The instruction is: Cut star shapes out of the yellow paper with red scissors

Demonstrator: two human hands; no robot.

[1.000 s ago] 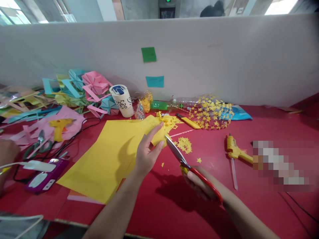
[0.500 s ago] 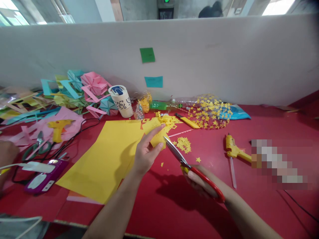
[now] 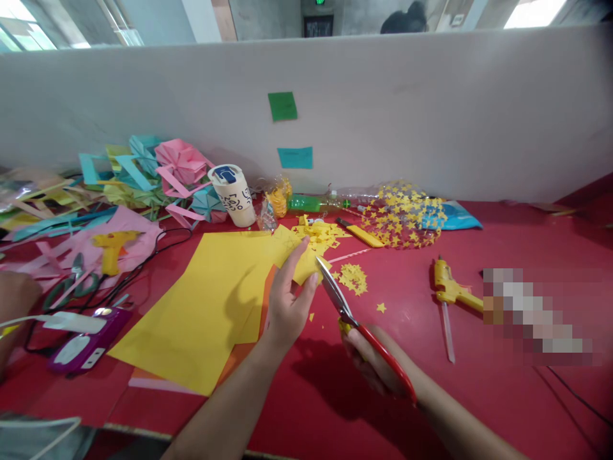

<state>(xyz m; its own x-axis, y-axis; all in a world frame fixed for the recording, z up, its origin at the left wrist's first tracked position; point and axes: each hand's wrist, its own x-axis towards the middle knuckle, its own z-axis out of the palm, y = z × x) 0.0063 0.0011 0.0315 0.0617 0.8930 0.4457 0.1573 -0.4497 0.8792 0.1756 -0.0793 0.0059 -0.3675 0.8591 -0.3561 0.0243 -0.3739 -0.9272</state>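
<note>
My left hand (image 3: 291,300) pinches a small piece of yellow paper (image 3: 306,268) between thumb and fingers. Red-handled scissors (image 3: 335,291) are in my right hand (image 3: 376,358), fingers wrapped round the handles. The blades look closed, and their tip is at the right edge of the paper piece. Just right of the tip lies a small pile of yellow stars (image 3: 353,279), with one loose star (image 3: 381,307) nearer me. Behind my left hand is a heap of yellow scraps (image 3: 322,235). Large yellow sheets (image 3: 191,313) lie to the left.
A yellow glue gun (image 3: 447,287) lies at right, another (image 3: 112,249) at left near a purple power strip (image 3: 89,342). A white cup (image 3: 234,198), green bottle (image 3: 306,203) and yellow cutter (image 3: 364,236) stand or lie behind. Another person's hand (image 3: 16,300) is at far left.
My left hand has shifted slightly right with the paper piece, which has turned. My right hand and the scissors have moved a little left.
</note>
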